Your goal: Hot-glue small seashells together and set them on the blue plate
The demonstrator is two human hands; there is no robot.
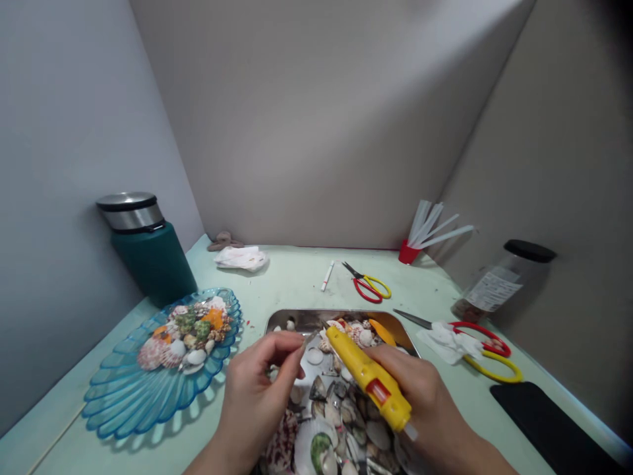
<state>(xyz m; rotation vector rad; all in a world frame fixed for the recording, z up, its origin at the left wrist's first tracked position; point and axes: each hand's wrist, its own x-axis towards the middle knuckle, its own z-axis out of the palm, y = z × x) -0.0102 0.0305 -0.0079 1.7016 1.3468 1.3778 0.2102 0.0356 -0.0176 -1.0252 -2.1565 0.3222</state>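
My right hand [413, 376] is wrapped round a yellow hot glue gun [363, 369], whose nozzle points away and to the left. A pale stub of glue stick sticks out of its rear end. Just left of the nozzle, my left hand [270, 379] pinches something small and pale between thumb and fingertips; its kind is hard to make out. Both hands are over a metal tray [297, 316] full of seashells. Among them are a striped scallop shell [281, 439], a green shell [321, 448] and an orange piece [382, 331].
At left, a blue fluted dish [143, 406] holds shells beside a green bottle [153, 260]. Behind the tray lie small scissors [368, 287] and a white tube [327, 276]. Rightward are larger scissors [487, 353], tissue [450, 342], a red cup [408, 253] of glue sticks, a jar [499, 284] and a phone [554, 429].
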